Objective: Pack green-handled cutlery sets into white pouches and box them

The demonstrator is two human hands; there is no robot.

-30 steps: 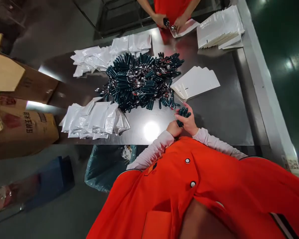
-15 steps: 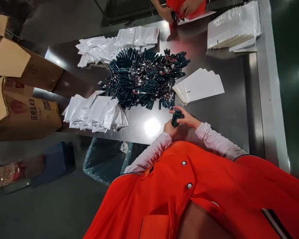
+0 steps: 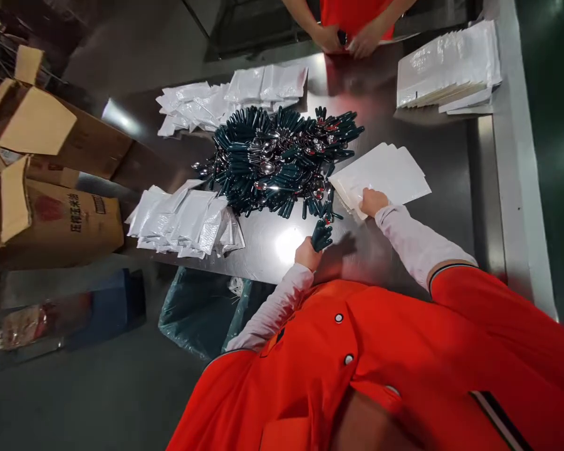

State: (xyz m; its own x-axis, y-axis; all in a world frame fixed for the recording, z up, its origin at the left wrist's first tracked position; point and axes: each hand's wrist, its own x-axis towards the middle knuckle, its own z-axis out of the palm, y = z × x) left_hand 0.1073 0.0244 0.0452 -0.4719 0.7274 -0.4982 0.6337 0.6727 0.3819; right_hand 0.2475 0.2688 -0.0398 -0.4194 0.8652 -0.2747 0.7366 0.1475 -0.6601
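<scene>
Clasping a cutlery bundle (image 3: 322,236) in one hand, fingering white envelopes (image 3: 380,172) with the other

Closest to the camera is the wearer's red top (image 3: 282,363), with pale sleeves (image 3: 282,294) reaching over the near edge of a metal table (image 3: 446,232). Below that edge, to the left, stands a bin (image 3: 197,307) with a bluish liner. The left hand (image 3: 308,254) has its grip wrapped round the cutlery bundle, whose dark green handles stick out past the fingers, above the table's near side. A little farther off, the right hand (image 3: 373,202) has its fingers curled at the near edge of the fanned white envelopes; whether they pinch one cannot be told.

Left of the envelopes spreads a heap of cutlery (image 3: 282,163), green handles and shiny spoon heads jumbled together. Plump white packets (image 3: 183,219) lie left of it on the near side, and more packets (image 3: 244,91) lie beyond. Cardboard boxes (image 3: 75,213) stand at far left. A thicker envelope stack (image 3: 446,69) sits at far right. Across the table, a co-worker's hands (image 3: 329,39) hold something dark, too small to make out.
</scene>
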